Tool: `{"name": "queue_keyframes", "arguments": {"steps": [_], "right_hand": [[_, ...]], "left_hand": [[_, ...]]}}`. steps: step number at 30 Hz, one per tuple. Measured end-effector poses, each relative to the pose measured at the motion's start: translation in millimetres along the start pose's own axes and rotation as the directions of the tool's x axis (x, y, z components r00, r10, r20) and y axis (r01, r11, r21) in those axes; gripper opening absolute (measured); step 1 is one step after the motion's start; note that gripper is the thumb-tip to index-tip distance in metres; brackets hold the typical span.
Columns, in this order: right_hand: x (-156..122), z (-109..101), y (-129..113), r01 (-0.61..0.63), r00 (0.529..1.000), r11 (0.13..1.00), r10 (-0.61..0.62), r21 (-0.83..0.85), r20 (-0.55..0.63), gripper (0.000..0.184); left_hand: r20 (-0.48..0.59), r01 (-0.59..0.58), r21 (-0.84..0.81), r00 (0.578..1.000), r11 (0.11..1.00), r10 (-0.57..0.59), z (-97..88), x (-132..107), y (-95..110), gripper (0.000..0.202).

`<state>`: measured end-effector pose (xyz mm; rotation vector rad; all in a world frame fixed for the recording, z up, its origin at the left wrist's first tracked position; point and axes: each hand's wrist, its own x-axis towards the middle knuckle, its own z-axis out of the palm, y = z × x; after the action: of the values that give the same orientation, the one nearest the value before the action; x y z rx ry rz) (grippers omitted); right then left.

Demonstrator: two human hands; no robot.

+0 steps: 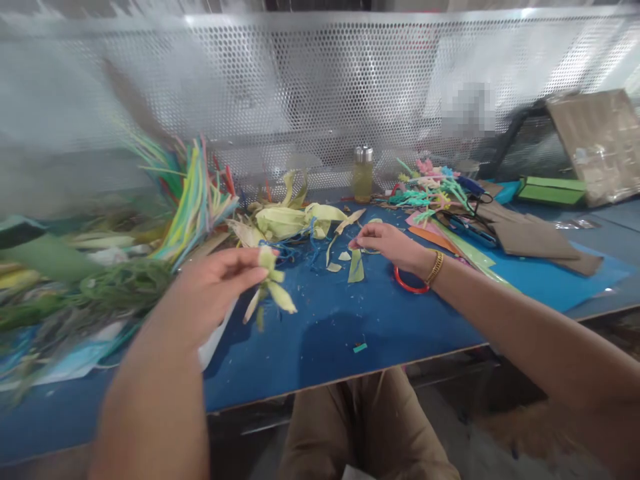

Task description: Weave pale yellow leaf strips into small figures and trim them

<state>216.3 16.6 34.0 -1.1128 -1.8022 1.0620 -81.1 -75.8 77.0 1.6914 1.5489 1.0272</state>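
My left hand [217, 283] pinches a small figure of pale green corn husk [280, 297] by its top, with several husk ends hanging down and outward over the table. Over the table's middle, the fingertips of my right hand [387, 241] are closed on the upper end of a flat green husk strip [356, 267]. Small husk scraps [344, 256] lie just left of this strip. Under my right wrist sits a red ring-shaped handle [411, 288]; whatever it belongs to is hidden. Beyond both hands is a heap of pale green husks [283, 223] with blue string [315, 230] among it.
Bundled coloured stems [187, 207] and greenery [125, 283] crowd the left side. A lidded bottle [363, 177] stands at the back by a perforated metal panel [320, 87]. To the right lie pastel stems [430, 190], brown card [535, 239] and blue sheets [560, 290].
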Motion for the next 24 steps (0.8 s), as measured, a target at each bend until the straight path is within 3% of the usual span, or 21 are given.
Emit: {"name": "queue_keyframes", "arguments": {"steps": [2,4,7,11,14,19,22,24], "right_hand": [[-3,8,-16,0.052,0.996,0.998,-0.054,0.02,0.074,0.006],[-5,16,-29,0.109,0.984,0.992,-0.1,-0.057,0.146,0.006],[-4,24,-43,0.226,0.962,0.935,-0.17,-0.274,0.214,0.004],[1,28,-53,0.322,0.931,0.853,-0.206,-0.411,0.302,0.006],[5,26,-53,0.309,0.923,0.879,-0.185,-0.363,0.337,0.007],[5,5,-38,0.214,0.945,0.941,-0.132,-0.262,0.298,0.025],[-5,-17,-24,0.107,0.978,0.96,-0.055,-0.258,0.201,0.029],[-14,-35,-10,0.01,0.994,0.962,0.02,-0.274,0.107,0.032]], "left_hand": [[0.137,-0.019,-0.153,0.99,0.988,0.04,23.3,7,7,0.024],[0.209,-0.091,-0.185,0.969,0.979,0.129,42.7,17,12,0.017],[0.273,-0.164,-0.156,0.941,0.974,0.202,58.6,32,16,0.021],[0.281,-0.179,0.01,0.945,0.984,0.169,63.1,43,19,0.022],[0.234,-0.173,0.05,0.96,0.984,0.157,62.2,45,15,0.021],[0.067,-0.052,-0.207,0.995,0.977,0.067,43.5,46,-10,0.019],[0.0,0.06,-0.468,0.998,0.882,-0.068,20.1,45,-30,0.022],[-0.062,0.07,-0.608,0.989,0.791,-0.136,4.9,43,-40,0.025]]}}
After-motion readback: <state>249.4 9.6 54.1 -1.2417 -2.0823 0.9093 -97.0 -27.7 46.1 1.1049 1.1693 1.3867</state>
